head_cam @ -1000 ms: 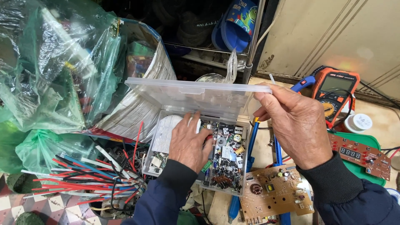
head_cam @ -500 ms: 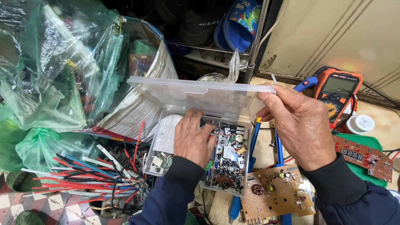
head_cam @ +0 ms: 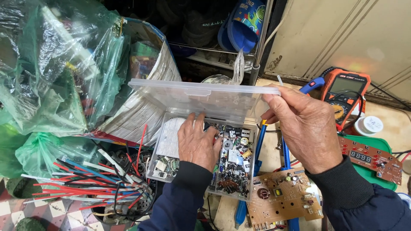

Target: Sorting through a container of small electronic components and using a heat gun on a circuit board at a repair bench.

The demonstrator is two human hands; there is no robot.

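Hands at parts box (head_cam: 201, 171), mid-counter. Right hand (head_cam: 306, 128) pinches the raised clear lid (head_cam: 201, 97) by its front edge; left hand (head_cam: 198, 141) lies spread, fingers down among loose components (head_cam: 233, 162), gripping nothing I can see. Box: thin plastic, likely light, flexy, hinge weak. Best gripped at side walls. Circuit board (head_cam: 282, 199) just right; multimeter (head_cam: 344, 94) beyond; wires (head_cam: 85, 182) left.

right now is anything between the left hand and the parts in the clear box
Nothing visible: the right hand holds the lid up, and the left hand already rests inside the clear box on the small parts.
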